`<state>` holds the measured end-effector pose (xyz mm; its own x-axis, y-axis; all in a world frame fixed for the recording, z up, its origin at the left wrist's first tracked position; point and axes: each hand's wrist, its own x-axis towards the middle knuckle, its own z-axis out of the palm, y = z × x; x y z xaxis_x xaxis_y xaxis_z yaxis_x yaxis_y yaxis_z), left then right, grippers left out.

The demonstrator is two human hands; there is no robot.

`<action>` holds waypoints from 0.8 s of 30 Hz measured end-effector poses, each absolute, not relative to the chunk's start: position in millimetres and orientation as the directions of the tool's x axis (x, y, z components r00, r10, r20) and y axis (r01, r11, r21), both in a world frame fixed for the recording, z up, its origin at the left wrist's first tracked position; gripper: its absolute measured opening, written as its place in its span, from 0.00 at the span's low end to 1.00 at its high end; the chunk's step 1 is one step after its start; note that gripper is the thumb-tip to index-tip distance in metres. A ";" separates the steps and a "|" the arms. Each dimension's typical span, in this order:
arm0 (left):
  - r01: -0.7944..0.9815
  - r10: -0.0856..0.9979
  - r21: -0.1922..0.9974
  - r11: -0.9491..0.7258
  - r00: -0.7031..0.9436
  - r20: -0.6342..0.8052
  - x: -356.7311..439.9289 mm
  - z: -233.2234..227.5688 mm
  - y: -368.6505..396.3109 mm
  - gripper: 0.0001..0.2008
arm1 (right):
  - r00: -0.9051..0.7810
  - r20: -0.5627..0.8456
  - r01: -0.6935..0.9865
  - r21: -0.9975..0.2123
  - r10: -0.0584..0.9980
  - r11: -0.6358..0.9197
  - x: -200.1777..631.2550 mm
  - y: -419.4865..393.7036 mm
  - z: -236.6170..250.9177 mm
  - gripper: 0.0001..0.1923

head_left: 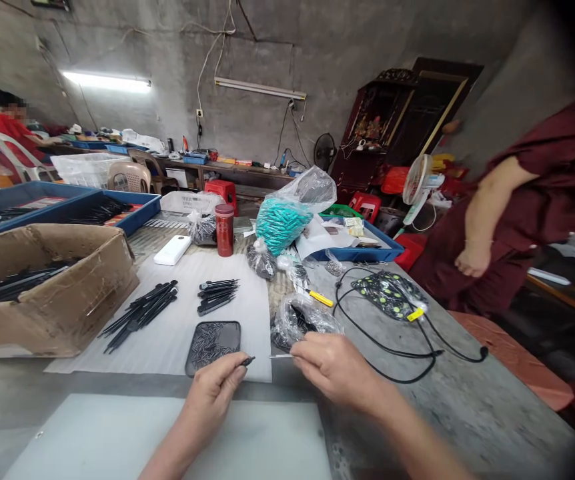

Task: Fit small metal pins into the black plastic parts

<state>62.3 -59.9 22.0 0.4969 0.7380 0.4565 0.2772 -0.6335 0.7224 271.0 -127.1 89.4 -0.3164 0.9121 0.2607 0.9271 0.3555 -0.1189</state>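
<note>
My left hand (217,383) is closed, thumb and forefinger pinching a small black part (249,361). My right hand (335,365) is closed too, and a thin pale rod (280,356) sticks out of its fingertips toward the left. The two hands are apart, over the near side of the table. Just beyond the left hand is a black tray (206,328) of small dark pins. Behind the right hand stands an open transparent plastic bag (312,312) with dark pieces inside. Two groups of slim black tools, a larger pile (142,313) and a smaller one (217,295), lie on white sheeting (167,360).
A cardboard box (42,320) of black parts stands left. Farther back are a red canister (224,230), a white power bank (172,250) and a bag of teal pieces (282,223). A black cable (402,347) lies right. One person stands at right; another sits far left.
</note>
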 end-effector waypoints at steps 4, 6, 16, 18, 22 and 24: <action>0.230 0.806 0.834 -0.502 0.475 0.354 61.7 23.1 -54.5 0.12 | -0.230 0.272 0.929 -0.224 0.934 0.294 280.8 -130.1 87.6 0.11; 0.202 0.814 0.858 -0.472 0.474 0.336 62.3 21.5 -51.9 0.13 | -0.183 0.258 0.929 -0.271 0.949 0.252 283.2 -130.2 85.6 0.11; 0.278 0.786 0.800 -0.532 0.512 0.345 64.2 12.2 -32.8 0.15 | -0.004 0.252 0.936 -0.339 0.968 0.092 294.4 -117.2 71.6 0.11; 0.287 0.762 0.761 -0.582 0.520 0.387 64.9 10.2 -27.1 0.15 | 0.038 0.271 0.932 -0.356 0.962 0.063 298.9 -111.3 71.0 0.11; 0.280 0.738 0.720 -0.634 0.496 0.457 65.4 4.6 -19.7 0.15 | 0.120 0.288 0.940 -0.341 0.950 -0.015 313.1 -91.5 71.0 0.12; 0.266 0.734 0.719 -0.642 0.482 0.478 64.3 1.6 -17.8 0.14 | 0.163 0.280 0.943 -0.325 0.946 -0.066 323.3 -76.4 69.9 0.13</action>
